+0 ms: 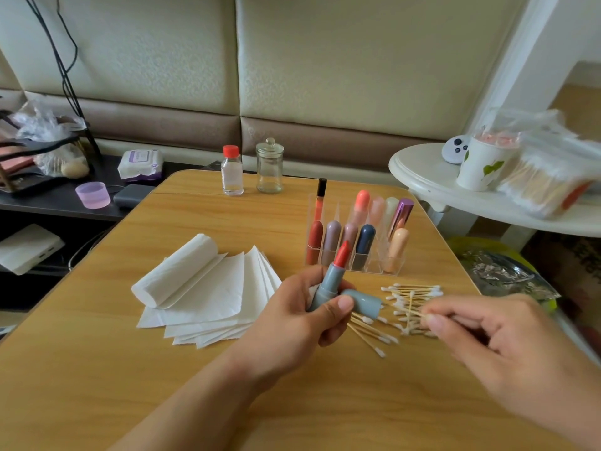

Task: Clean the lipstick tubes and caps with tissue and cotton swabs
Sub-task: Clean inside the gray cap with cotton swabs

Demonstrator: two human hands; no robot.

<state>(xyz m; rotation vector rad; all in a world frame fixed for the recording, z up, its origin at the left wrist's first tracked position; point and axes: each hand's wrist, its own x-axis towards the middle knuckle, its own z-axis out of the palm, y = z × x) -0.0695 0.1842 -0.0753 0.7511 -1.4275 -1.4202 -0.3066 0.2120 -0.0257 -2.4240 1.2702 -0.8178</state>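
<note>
My left hand [302, 317] grips an uncapped blue-grey lipstick tube [330, 281] with its orange-red stick pointing up, along with its blue-grey cap [366, 302] and a bit of white tissue. My right hand [481, 333] pinches a cotton swab [413, 309] at the pile of cotton swabs [406, 307] on the wooden table [162, 385]. A tissue roll [175, 270] lies on a fan of loose tissue sheets [221, 307] at centre left. A clear organiser [357, 239] behind my hands holds several capped lipsticks.
At the table's far edge stand a red-capped clear bottle [232, 170] and a lidded glass jar [269, 167]. A white round side table [432, 187] at right carries a paper cup and a bagged swab pack. A dark shelf at left holds wipes and a purple cup [92, 194].
</note>
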